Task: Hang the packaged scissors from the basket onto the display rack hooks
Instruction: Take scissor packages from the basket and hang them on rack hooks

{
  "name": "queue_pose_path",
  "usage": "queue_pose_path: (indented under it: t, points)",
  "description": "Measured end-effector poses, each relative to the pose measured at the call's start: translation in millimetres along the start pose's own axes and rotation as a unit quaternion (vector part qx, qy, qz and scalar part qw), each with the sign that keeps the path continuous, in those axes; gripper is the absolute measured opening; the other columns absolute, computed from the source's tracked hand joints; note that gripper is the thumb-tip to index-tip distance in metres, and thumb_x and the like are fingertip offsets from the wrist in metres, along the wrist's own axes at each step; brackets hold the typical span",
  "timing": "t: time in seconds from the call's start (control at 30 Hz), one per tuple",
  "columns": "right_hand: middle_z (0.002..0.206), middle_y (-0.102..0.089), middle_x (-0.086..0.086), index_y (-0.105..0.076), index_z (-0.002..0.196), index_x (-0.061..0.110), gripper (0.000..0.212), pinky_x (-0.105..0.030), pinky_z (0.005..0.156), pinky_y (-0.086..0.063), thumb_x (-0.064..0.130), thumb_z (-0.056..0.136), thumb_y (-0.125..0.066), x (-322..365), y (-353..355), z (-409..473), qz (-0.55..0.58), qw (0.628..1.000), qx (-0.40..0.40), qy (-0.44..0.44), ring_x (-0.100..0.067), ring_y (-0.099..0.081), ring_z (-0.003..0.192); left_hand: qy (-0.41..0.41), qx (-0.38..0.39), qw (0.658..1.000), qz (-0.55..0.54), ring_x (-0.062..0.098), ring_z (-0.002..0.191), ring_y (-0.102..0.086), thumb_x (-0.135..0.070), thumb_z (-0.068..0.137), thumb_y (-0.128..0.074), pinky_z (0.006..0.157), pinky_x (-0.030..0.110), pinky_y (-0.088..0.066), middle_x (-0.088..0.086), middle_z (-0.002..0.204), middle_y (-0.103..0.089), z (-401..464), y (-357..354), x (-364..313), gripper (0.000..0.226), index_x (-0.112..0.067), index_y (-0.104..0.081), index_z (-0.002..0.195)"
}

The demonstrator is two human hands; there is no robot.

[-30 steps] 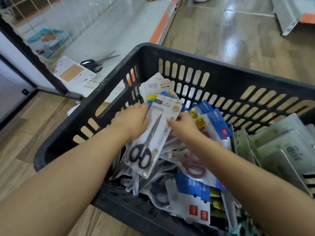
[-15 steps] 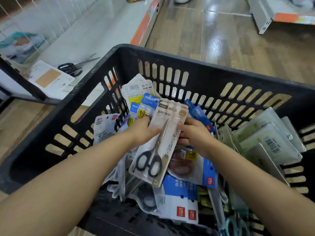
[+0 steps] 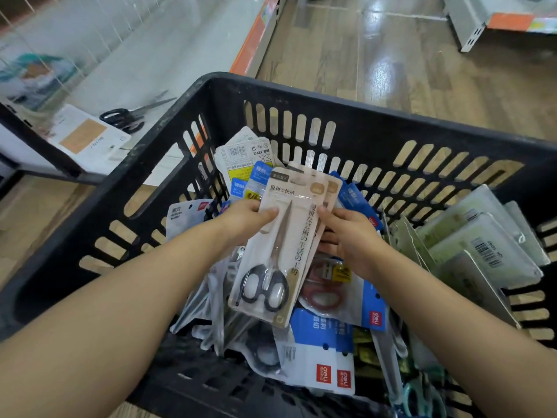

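Observation:
A black slotted plastic basket (image 3: 301,98) holds several packaged scissors. My left hand (image 3: 245,220) grips the left edge of a beige pack of black-handled scissors (image 3: 283,245), thumb on its front. My right hand (image 3: 351,236) holds the right edge of the same stack; a second beige pack shows just behind the first. Blue-and-white packs (image 3: 324,351) and a red-handled pair (image 3: 324,294) lie underneath. The wire display grid (image 3: 75,28) rises at the upper left; no hooks are visible.
Pale green packs (image 3: 482,245) stand upright at the basket's right side. On the white shelf base at left lie loose black scissors (image 3: 123,117) and a white card (image 3: 86,138). Wooden floor stretches behind, with another shelf base (image 3: 494,25) at the far right.
Both hands have lifted the beige scissors pack slightly and squared it up. The view has shifted so the basket sits more centred; a second beige pack now shows behind the first.

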State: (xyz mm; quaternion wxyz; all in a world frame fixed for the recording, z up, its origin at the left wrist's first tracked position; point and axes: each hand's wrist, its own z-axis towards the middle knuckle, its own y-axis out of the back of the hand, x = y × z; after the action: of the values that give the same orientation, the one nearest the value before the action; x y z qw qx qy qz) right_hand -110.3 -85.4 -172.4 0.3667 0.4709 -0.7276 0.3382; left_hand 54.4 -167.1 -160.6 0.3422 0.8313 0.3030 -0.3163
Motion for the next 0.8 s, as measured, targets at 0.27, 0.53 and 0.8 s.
queue_pose_path:
  t: [0.27,0.53,0.8]
  points:
    - [0.107,-0.067,-0.012,-0.053,0.111,0.009,0.025,-0.048,0.084,-0.054,0.025,0.103,-0.035,6,7,-2,0.04,0.997,-0.066,-0.021,-0.028,-0.065,0.099,0.012,-0.029,0.997,-0.071,0.028,0.104,-0.062,-0.033,0.098,-0.048,0.095,0.049,-0.048,0.008,0.11,-0.066,-5,11,-8,0.02,-0.018,-0.061,0.097]
    - [0.116,-0.064,-0.008,-0.043,0.125,0.014,0.028,-0.054,0.092,-0.049,0.029,0.101,-0.04,12,7,-6,0.004,0.997,-0.072,-0.027,-0.027,-0.062,0.105,0.005,-0.046,0.997,-0.059,0.027,0.102,-0.062,-0.032,0.097,-0.051,0.095,0.048,-0.048,0.008,0.109,-0.066,-4,20,-8,0.016,-0.018,-0.059,0.096]
    - [0.116,-0.059,-0.011,-0.04,0.112,0.019,0.013,-0.051,0.092,-0.048,0.018,0.099,-0.043,20,1,-7,-0.174,0.979,-0.094,0.057,-0.029,-0.059,0.106,-0.003,-0.029,0.998,-0.057,0.026,0.104,-0.06,-0.028,0.098,-0.048,0.096,0.044,-0.047,0.007,0.113,-0.064,-7,17,-10,0.014,-0.019,-0.056,0.105]
